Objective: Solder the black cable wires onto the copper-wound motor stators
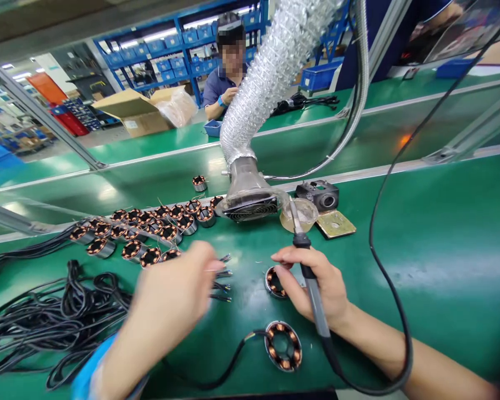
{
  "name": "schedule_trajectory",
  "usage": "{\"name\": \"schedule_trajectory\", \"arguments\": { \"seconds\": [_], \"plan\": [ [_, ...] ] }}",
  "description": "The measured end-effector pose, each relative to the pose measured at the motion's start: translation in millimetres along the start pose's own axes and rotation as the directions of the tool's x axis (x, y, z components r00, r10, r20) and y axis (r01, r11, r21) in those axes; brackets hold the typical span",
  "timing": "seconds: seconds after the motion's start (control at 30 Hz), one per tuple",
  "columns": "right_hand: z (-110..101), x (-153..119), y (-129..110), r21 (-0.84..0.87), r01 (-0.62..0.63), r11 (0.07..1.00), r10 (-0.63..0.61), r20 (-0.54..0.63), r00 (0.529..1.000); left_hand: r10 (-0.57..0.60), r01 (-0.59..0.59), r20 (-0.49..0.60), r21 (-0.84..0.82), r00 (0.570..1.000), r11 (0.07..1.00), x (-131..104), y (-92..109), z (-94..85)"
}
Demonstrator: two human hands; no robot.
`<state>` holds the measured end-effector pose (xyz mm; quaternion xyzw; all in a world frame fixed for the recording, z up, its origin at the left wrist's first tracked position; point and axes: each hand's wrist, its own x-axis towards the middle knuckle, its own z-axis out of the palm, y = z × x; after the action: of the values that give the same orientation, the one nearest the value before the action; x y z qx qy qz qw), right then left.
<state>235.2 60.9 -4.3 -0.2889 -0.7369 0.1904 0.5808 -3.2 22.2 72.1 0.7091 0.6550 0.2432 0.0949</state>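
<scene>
My right hand (323,278) is closed round a soldering iron (312,294), its tip pointing up and away over a round pale dish (299,215). Beside those fingers a copper-wound motor stator (274,282) lies on the green bench, partly hidden. My left hand (183,283), blurred, is raised in front of several stripped cable ends (225,288); its fingers are bent, and what they hold, if anything, is hidden. Nearer the front edge lies another stator (283,346) with a black cable (229,369) running to it.
Rows of stators (150,225) stand at the back left, above coiled black cables (79,316). A fume extractor (250,194) hangs at centre on a foil duct. Behind the dish are a black holder (319,194) and a sponge tray (336,224). A person (229,72) sits across the bench.
</scene>
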Motion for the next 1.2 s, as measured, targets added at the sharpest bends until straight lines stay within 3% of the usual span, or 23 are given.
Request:
{"name": "schedule_trajectory", "arguments": {
  "seconds": [0.03,0.1,0.17,0.43,0.63,0.73,0.93,1.07,1.2],
  "plan": [
    [0.2,-0.6,1.1,-0.007,0.006,1.0,-0.006,0.017,1.0,0.052,-0.051,0.125,-0.012,0.991,0.999,4.1,2.7,12.5],
    [2.2,-0.5,1.1,-0.015,0.047,0.999,-0.046,0.061,0.997,0.143,-0.123,0.378,-0.077,0.915,0.989,11.7,8.3,34.2],
    [5.9,1.4,-1.4,-0.012,0.108,0.994,-0.106,0.105,0.989,0.18,-0.135,0.498,-0.126,0.848,0.983,15.8,12.1,47.5],
    [27.3,7.4,-8.7,-0.048,0.194,0.98,-0.183,0.181,0.966,0.211,-0.125,0.502,-0.199,0.839,0.972,10.3,9.0,57.2],
    [18.1,8.6,-0.2,-0.136,0.147,0.98,-0.12,0.194,0.974,0.223,-0.084,0.477,-0.295,0.85,0.952,12.3,5.7,53.8],
    [13.6,8.9,-0.2,-0.113,0.139,0.984,-0.11,0.23,0.967,0.189,0.019,0.508,-0.376,0.84,0.927,13.7,2.5,51.3],
    [13.8,6.8,-4.5,-0.062,0.123,0.99,-0.099,0.299,0.949,0.144,0.217,0.571,-0.516,0.808,0.829,13.4,-5.9,57.2],
    [15.7,7.0,-3.6,-0.069,0.129,0.989,-0.104,0.287,0.952,0.136,0.369,0.614,-0.621,0.778,0.691,12.6,-7.3,65.5],
    [19.4,7.9,0.0,-0.083,0.155,0.984,-0.126,0.278,0.952,0.055,0.462,0.59,-0.684,0.806,0.564,15.8,-4.3,74.7]
  ]
}}
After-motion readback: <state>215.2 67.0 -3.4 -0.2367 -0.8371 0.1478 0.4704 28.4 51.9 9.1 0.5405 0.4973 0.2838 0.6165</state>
